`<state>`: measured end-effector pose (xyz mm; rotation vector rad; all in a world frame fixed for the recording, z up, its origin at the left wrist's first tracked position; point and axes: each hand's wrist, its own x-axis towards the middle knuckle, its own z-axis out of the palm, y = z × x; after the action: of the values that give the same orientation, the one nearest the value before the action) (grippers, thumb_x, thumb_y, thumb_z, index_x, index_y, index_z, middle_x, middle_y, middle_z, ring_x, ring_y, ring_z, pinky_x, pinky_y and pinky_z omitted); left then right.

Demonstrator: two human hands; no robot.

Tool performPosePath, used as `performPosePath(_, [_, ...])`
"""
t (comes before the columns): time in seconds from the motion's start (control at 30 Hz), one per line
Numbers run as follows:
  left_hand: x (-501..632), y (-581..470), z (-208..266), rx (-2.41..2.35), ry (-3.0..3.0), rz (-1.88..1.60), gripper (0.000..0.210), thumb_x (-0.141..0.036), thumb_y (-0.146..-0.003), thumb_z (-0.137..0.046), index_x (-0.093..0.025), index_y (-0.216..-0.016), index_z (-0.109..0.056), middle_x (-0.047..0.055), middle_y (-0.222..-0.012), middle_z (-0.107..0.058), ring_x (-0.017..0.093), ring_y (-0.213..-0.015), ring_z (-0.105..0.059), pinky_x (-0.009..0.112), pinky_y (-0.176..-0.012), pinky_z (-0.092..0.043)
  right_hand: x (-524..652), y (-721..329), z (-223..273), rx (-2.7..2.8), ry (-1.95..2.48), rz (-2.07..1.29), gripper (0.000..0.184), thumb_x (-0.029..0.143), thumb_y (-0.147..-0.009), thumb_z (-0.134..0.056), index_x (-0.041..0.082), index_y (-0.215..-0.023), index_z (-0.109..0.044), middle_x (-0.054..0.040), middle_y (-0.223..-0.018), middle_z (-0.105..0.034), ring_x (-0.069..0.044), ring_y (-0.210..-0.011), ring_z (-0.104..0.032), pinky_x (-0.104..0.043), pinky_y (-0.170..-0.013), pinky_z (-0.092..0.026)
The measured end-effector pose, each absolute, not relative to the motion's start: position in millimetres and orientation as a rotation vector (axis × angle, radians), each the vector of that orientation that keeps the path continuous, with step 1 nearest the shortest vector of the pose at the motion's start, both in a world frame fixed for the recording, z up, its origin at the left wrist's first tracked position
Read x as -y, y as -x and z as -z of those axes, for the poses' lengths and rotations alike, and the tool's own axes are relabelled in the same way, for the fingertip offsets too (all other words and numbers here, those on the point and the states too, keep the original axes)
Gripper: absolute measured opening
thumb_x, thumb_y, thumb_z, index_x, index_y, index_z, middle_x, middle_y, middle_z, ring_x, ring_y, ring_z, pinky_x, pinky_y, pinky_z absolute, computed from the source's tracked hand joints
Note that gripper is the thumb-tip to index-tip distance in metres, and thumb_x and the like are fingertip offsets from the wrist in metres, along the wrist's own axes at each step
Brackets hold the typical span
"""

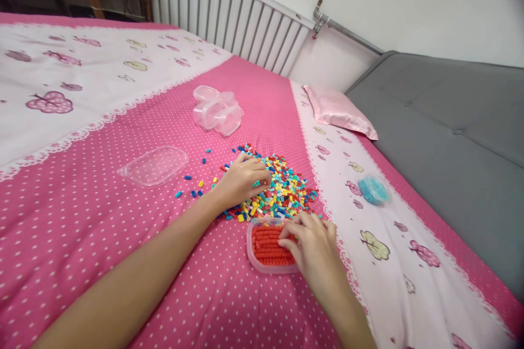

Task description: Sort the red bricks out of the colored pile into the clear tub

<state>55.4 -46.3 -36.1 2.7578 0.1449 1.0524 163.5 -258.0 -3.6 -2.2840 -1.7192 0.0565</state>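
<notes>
A loose pile of small plastic building bricks in red, yellow, blue, teal and white lies on the bed. My left hand rests over the left side of this pile, its fingers bent and the thumb a little apart, with bricks showing in the gap. Just in front of the pile stands a clear plastic box, holding neat rows of red bricks. My right hand reaches over the box's right side. Its thumb and index finger come together at the red rows; whatever is between the fingertips is hidden.
A clear lid lies left of the pile, near several stray bricks. Empty clear boxes are stacked farther back. On the right sits a container of teal bricks. A pink pillow leans near the grey headboard.
</notes>
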Motion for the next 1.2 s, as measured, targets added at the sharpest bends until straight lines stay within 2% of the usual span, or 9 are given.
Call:
performPosePath(0.33, [46.1,-55.3,36.4,-0.148,-2.747,-1.041,0.016,-0.028,-0.096,-0.056,-0.022,-0.084,-0.064,-0.001,-0.084,-0.069,0.016,-0.081,-0.058,0.035,-0.09,-0.031,257.5,-165.3,7.8,1.707,2.283,-0.005,0.018,0.013,-0.075,-0.08,0.024,-0.073,-0.066,0.0016,-0.086,-0.061,-0.021,-0.09,-0.056,-0.037,-0.085,-0.028])
performPosePath(1.2, [46.4,-54.8,37.2,-0.154,-2.755,-1.04,0.015,-0.027,-0.096,-0.057,-0.021,-0.083,-0.064,-0.001,-0.082,-0.07,0.015,-0.08,-0.058,0.035,-0.091,-0.032,257.3,-167.4,10.3,1.692,2.295,-0.025,0.016,0.014,-0.078,-0.078,0.025,-0.075,-0.067,0.0022,-0.085,-0.062,-0.021,-0.091,-0.057,-0.039,-0.087,-0.025])
